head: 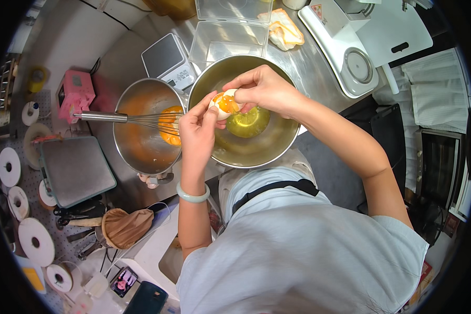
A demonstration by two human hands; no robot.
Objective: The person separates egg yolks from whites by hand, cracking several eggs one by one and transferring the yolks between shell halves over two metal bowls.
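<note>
My left hand (199, 127) holds half of a cracked eggshell (221, 114) over a large steel mixing bowl (255, 157). An orange egg yolk (224, 103) sits in the shell, near its rim. My right hand (265, 92) pinches another piece of shell (231, 92) right against it. Below, clear egg white (249, 123) pools on the bowl's bottom. To the left stands a second steel bowl (135, 151), its inner wall smeared orange, with egg yolks (168, 135) inside. A balloon whisk (106, 116) lies across that bowl, its wires over the yolks.
Behind the bowls are a digital kitchen scale (165, 59) and an open clear plastic box (229, 39). A crumpled cloth (284, 31) lies on the steel counter (314, 66). A white appliance (337, 51) stands at the right; ribbon spools (35, 241) hang on the left pegboard.
</note>
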